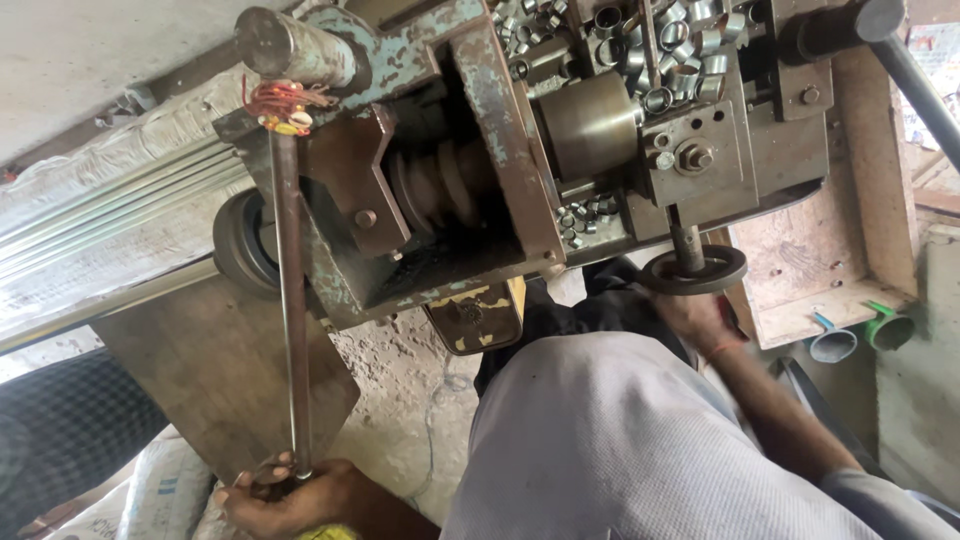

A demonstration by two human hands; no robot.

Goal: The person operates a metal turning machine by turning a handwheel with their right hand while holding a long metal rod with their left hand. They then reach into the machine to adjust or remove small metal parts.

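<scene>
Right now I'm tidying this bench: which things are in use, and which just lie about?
In use: long steel lever rod in left hand; round black handwheel under right hand.
Lying about: loose short metal rings; blue and green plastic cups.

the person wears a pale grey garment of plain woven cloth, which fills the lower middle of the view and creases into soft folds towards the bottom edge. dark trousers show just above it. both forearms are bare, with no sleeves reaching the wrists. the right hand (693, 318) has a thin orange-red thread tied round its wrist. the left hand (290, 497) wears no glove, ring or band, and a scrap of yellow cloth shows just under its wrist.
</scene>
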